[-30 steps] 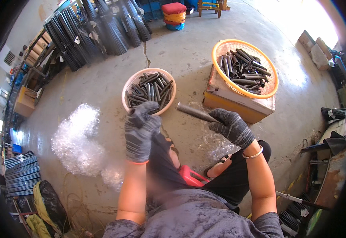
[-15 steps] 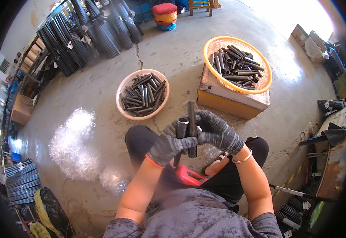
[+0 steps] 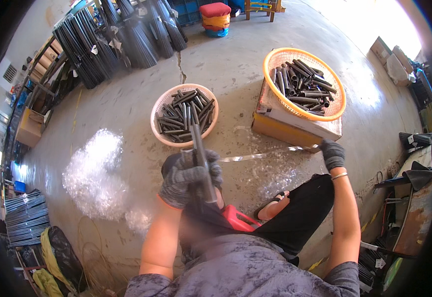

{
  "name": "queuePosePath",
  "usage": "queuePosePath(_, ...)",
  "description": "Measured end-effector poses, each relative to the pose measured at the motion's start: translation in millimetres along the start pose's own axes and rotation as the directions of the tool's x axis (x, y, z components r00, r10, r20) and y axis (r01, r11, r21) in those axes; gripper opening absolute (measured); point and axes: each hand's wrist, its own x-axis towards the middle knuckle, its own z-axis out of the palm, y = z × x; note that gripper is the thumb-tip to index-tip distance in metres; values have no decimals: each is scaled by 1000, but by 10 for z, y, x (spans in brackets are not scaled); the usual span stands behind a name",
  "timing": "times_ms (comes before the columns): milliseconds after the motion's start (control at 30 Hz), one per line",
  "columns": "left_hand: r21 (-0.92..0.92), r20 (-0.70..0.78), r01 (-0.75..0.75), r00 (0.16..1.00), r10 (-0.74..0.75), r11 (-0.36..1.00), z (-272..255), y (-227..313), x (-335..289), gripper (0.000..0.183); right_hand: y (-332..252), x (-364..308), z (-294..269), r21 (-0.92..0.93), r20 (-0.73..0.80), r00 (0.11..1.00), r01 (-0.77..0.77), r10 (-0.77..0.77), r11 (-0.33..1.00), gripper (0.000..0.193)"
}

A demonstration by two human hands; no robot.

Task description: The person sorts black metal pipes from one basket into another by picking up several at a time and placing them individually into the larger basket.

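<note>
Gripping a dark tube [image 3: 199,158] upright at centre, the left hand [image 3: 186,178] should stay firm while the right hand [image 3: 332,153], at three o'clock, pinches the clear strip [image 3: 265,155] taut

**Lighting and picture quality**

Daylight enters from the upper right, where the concrete floor [image 3: 374,29] is washed out by glare. Elsewhere exposure is even and shadows are soft. Fisheye distortion bends edges toward a black rim. The left hand [image 3: 188,178] shows slight blur; the centre is otherwise sharp.
</note>
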Motion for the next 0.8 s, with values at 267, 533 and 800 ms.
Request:
queuePosePath(267,73,24,113,993,-115,991,150,-108,164,46,-1338,-191,-953,950,-26,932,136,-363,282,35)
queuePosePath(533,120,57,95,993,-103,988,-8,-72,46,50,-1810,-359,-630,920,2,822,-224,-569,-321,29)
queuePosePath(800,85,-16,24,1000,-23,996,-218,-3,-86,46,447,-125,18,186,224,964,-188,145,964,31)
